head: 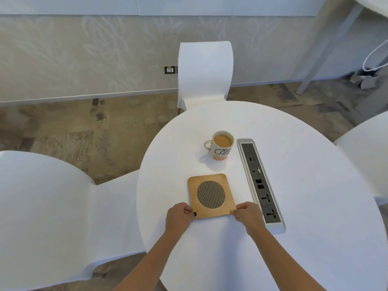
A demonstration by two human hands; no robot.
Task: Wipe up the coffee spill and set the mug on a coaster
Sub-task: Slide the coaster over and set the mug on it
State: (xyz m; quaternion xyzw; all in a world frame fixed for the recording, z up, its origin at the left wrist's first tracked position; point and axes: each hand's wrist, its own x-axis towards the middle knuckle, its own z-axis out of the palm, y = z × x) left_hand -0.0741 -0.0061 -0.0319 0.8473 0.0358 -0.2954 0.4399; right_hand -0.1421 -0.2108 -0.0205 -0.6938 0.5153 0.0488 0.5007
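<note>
Pinching the square wooden coaster by its near corners, left hand and right hand; brimful coffee mug just beyond risks slopping near the power strip.

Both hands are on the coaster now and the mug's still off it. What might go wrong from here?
The mug looks nearly full, so lifting it onto the coaster may slosh coffee. It stands beside the socket strip, where a spill could run in. Left hand and right hand pinch only the near corners.
</note>
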